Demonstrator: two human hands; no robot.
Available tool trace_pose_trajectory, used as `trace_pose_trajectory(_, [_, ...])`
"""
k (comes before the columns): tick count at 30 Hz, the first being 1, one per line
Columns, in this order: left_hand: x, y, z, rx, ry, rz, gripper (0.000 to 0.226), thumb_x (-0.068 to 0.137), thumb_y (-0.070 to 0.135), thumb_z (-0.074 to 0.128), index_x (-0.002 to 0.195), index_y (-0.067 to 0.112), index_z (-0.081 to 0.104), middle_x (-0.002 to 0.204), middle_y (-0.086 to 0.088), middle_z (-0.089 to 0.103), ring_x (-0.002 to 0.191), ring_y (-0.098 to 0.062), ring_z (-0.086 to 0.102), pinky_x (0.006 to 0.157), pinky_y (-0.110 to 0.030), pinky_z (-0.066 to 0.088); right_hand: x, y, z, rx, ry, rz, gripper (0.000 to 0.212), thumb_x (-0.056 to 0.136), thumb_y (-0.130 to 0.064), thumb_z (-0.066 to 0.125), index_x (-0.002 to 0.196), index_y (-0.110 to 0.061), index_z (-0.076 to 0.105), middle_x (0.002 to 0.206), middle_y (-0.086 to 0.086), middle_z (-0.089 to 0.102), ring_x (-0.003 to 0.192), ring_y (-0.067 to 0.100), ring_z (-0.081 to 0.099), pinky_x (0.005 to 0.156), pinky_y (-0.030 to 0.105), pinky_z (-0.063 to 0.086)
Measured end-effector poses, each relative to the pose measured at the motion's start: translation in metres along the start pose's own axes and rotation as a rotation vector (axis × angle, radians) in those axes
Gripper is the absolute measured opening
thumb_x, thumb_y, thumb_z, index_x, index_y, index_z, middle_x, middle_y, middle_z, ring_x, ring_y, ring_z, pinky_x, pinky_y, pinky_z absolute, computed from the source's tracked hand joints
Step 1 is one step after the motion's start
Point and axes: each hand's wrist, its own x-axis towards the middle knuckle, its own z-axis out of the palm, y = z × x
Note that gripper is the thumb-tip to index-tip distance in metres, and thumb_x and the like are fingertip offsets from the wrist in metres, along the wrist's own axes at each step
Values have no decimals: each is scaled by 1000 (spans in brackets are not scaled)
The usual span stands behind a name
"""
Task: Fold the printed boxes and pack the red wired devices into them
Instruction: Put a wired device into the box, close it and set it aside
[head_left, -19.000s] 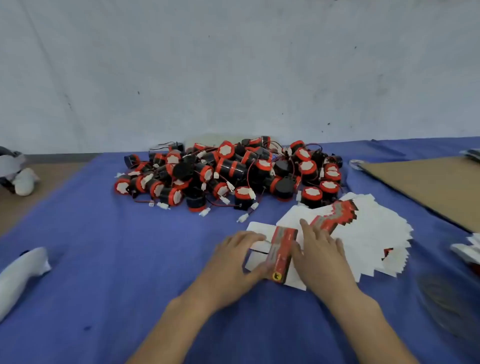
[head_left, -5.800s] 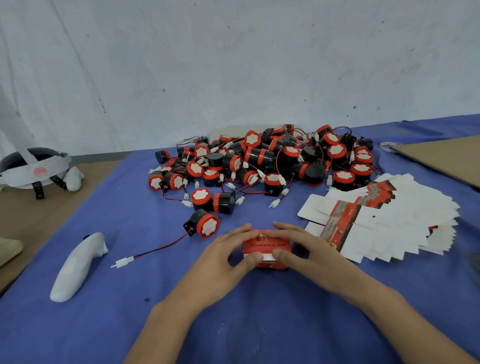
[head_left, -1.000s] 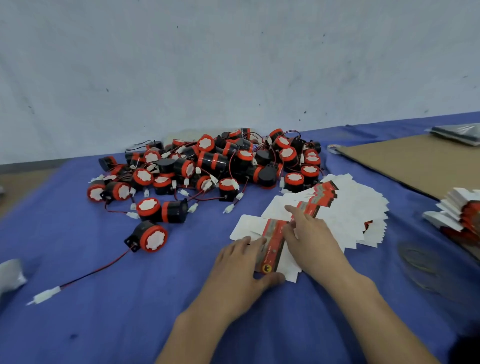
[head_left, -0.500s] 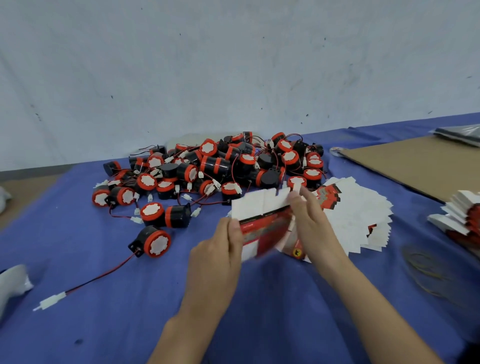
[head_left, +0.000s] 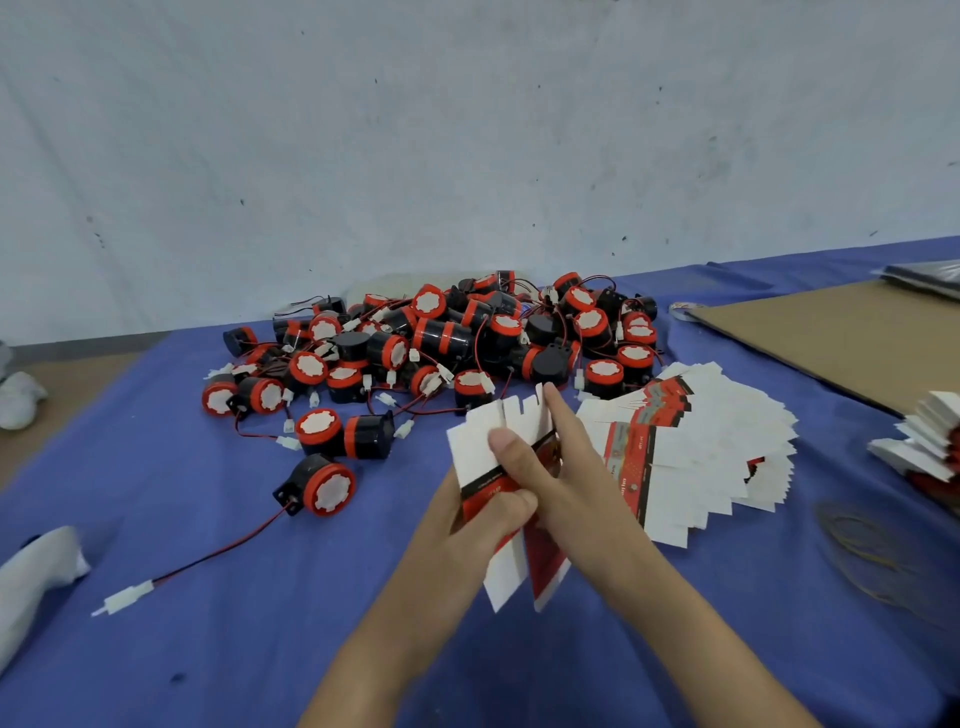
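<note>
An unfolded printed box blank, white with a red and black band, is lifted off the blue cloth and held between both hands. My left hand grips its left side, thumb on the white flap. My right hand holds its right side, fingers reaching along the back up to the top flaps. A fanned stack of flat box blanks lies just to the right. A heap of red and black wired devices sits behind. One single device lies apart at the left, its red wire trailing to a white plug.
A brown cardboard sheet covers the table's right rear. More box blanks are stacked at the right edge. Rubber bands lie at the right front. A white object lies at the left edge. A pale wall stands behind.
A second ago both hands pressed on a flat blank on the cloth. They have lifted it, and it now stands upright between them, closer to me.
</note>
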Motion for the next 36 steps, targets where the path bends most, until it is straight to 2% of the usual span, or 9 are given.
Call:
trace_pose_trajectory(3, [-1,4,1,-35,9,13,31,86,44,62,104,69,62,118,25,69,111,0,65,81,-11,52,-3,0,4,9,25,-36,67,73,-82,59,133,-70,30,121,-35,59,111,-14,57,84,10,47])
trace_pose_trajectory(9, [5,0,-6,-31,155,62,46,76,69,64,117,48,58,111,18,72,100,-5,71,72,-13,55,-11,-2,10,125,7,-108,52,87,-73,49,133,-50,43,120,-26,64,109,1,66,81,18,55])
trace_pose_trajectory(13, [8,-3,-9,-1,252,110,55,78,74,60,123,43,49,114,25,68,102,3,68,71,-10,53,-18,0,22,101,-53,-163,65,85,-83,37,144,-56,37,147,-38,37,140,-9,34,106,11,38])
trace_pose_trajectory(16, [8,-5,-9,26,275,136,67,77,81,55,127,37,49,115,22,68,102,1,67,71,-11,54,-19,3,25,39,-61,-198,65,89,-80,37,148,-52,31,150,-31,40,138,-5,40,103,12,41])
trace_pose_trajectory(19, [6,-5,-9,2,230,141,64,80,76,50,133,40,49,118,20,67,107,0,66,75,-12,54,-17,4,26,-19,1,-239,56,93,-76,36,138,-43,47,140,-23,52,129,-1,51,95,9,44])
trace_pose_trajectory(27, [7,-8,-11,-62,159,129,66,89,64,46,146,31,41,127,2,67,115,-17,66,85,-27,58,-18,-1,22,-169,47,-304,43,94,-73,33,102,-39,58,139,-20,44,141,-2,34,96,6,37])
trace_pose_trajectory(31, [9,-8,-19,-110,121,93,35,86,36,56,121,29,57,113,0,70,105,-20,68,81,-34,58,-19,-1,16,-156,4,-357,23,98,-45,43,113,-32,56,134,-12,49,135,12,45,98,17,43])
trace_pose_trajectory(33, [8,-9,-20,-73,138,79,23,82,22,53,104,26,57,98,-1,70,90,-17,69,71,-31,58,-22,0,15,-180,-41,-341,34,94,-40,42,128,-36,47,133,-12,48,128,16,50,97,24,47])
trace_pose_trajectory(36, [6,-11,-19,-15,148,89,18,81,19,50,98,15,51,88,-9,63,79,-19,63,65,-31,57,-22,2,15,-299,-42,-366,41,92,-39,38,131,-36,51,131,-13,43,127,13,48,94,15,44])
